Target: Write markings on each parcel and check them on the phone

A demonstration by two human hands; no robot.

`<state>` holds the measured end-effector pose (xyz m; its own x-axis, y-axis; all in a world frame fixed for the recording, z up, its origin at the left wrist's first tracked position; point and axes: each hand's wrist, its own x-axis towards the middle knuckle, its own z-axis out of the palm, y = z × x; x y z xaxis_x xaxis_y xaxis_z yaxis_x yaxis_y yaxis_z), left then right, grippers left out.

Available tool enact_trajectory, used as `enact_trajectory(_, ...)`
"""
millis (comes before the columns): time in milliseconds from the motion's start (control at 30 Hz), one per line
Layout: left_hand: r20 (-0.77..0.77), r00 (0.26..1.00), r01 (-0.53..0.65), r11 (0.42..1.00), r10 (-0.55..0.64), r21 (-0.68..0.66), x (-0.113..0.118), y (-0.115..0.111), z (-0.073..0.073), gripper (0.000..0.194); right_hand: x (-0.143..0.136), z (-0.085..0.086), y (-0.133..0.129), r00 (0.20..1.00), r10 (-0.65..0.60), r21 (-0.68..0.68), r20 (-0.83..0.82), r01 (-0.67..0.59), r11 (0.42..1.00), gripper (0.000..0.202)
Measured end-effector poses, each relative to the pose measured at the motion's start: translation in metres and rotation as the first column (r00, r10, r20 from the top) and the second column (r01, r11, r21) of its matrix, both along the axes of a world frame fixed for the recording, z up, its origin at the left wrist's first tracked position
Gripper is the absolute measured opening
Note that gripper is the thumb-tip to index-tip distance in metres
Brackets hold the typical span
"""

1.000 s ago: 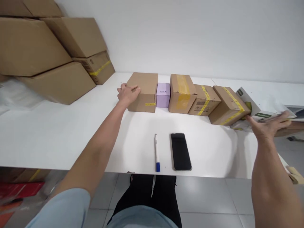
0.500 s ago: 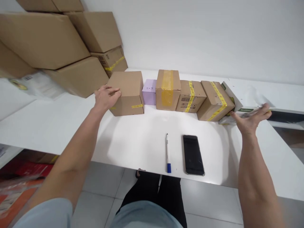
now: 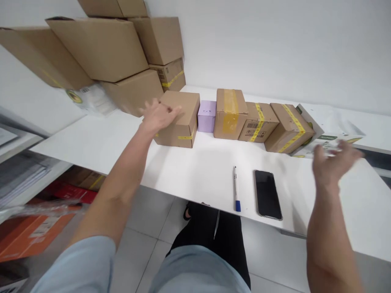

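Note:
A row of boxes stands on the white table. At its left end is a brown cardboard box [image 3: 180, 116], and my left hand [image 3: 160, 116] is over its left side with fingers spread; whether it touches I cannot tell. Rightward come a small lilac box [image 3: 207, 116], a taller taped carton [image 3: 230, 114], a smaller carton with yellow tape [image 3: 257, 122] and a tilted carton [image 3: 288, 128]. This last one leans by a white printed box [image 3: 332, 126] at the right end. My right hand [image 3: 334, 162] is open in front of the white box, slightly blurred, holding nothing.
A marker with a blue cap [image 3: 236, 189] and a black phone [image 3: 268, 194] lie near the front edge of the table [image 3: 210, 179]. Several large cartons [image 3: 100, 51] are stacked at the back left, beside a plastic-wrapped package [image 3: 94, 99]. An orange box [image 3: 38, 232] sits low at left.
The view has swung left. My right hand has come away from the white box toward me. My left hand has stayed at the left box, its fingers now more spread.

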<state>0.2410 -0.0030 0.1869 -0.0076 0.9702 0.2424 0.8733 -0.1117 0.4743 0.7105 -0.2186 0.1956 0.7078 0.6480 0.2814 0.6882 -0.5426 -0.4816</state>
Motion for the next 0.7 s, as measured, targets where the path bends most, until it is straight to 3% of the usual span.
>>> enact_trajectory(100, -0.082, 0.996, 0.025, 0.98, -0.042, -0.196, 0.025, -0.012, 0.009, 0.075, -0.087, -0.034, -0.023, 0.919, 0.367, -0.168, -0.141, -0.388, 0.906, 0.043)
enact_trajectory(133, -0.091, 0.994, 0.04, 0.97, -0.063, -0.239, 0.029, -0.017, 0.009, 0.076, -0.114, -0.045, -0.03, 0.87, 0.457, -0.236, -0.185, -0.491, 0.839, 0.044)
enact_trajectory(167, -0.097, 0.992, 0.05, 0.963, -0.078, -0.266, 0.03, -0.023, 0.009, 0.076, -0.138, -0.055, -0.037, 0.818, 0.542, -0.391, -0.193, -0.571, 0.722, 0.048)
enact_trajectory(233, -0.108, 0.989, 0.069, 0.962, -0.1, -0.265, 0.024, -0.04, 0.008, 0.072, -0.171, -0.067, -0.048, 0.742, 0.637, -0.558, -0.208, -0.625, 0.546, 0.05)
enact_trajectory(300, -0.125, 0.984, 0.097, 0.965, -0.13, -0.243, 0.009, -0.066, 0.008, 0.068, -0.186, -0.07, -0.056, 0.697, 0.679, -0.611, -0.232, -0.647, 0.456, 0.054)
enact_trajectory(333, -0.134, 0.98, 0.111, 0.964, -0.147, -0.243, -0.001, -0.081, 0.01, 0.066, -0.186, -0.071, -0.059, 0.687, 0.683, -0.6, -0.249, -0.663, 0.448, 0.056)
enact_trajectory(400, -0.137, 0.973, 0.147, 0.957, -0.186, -0.252, -0.025, -0.114, 0.013, 0.064, -0.182, -0.071, -0.063, 0.69, 0.665, -0.527, -0.286, -0.693, 0.492, 0.056)
enact_trajectory(500, -0.013, 0.983, 0.183, 0.979, -0.185, -0.088, -0.071, -0.151, 0.01, 0.063, -0.179, -0.072, -0.066, 0.684, 0.605, -0.209, -0.407, -0.715, 0.667, 0.046)
enact_trajectory(567, 0.18, 0.984, -0.025, 0.985, -0.006, 0.168, -0.1, -0.163, -0.004, 0.073, -0.191, -0.073, -0.067, 0.587, 0.583, 0.069, -0.561, -0.669, 0.74, 0.041)
enact_trajectory(600, 0.298, 0.95, -0.171, 0.955, 0.095, 0.241, -0.112, -0.165, -0.015, 0.081, -0.202, -0.073, -0.065, 0.522, 0.576, 0.175, -0.629, -0.628, 0.759, 0.041)
enact_trajectory(633, 0.431, 0.888, -0.272, 0.938, 0.16, 0.213, -0.12, -0.167, -0.027, 0.09, -0.216, -0.073, -0.063, 0.462, 0.57, 0.249, -0.679, -0.586, 0.771, 0.043)
enact_trajectory(700, 0.662, 0.711, -0.263, 0.963, 0.239, -0.066, -0.123, -0.17, -0.053, 0.098, -0.247, -0.074, -0.055, 0.403, 0.569, 0.322, -0.717, -0.532, 0.783, 0.048)
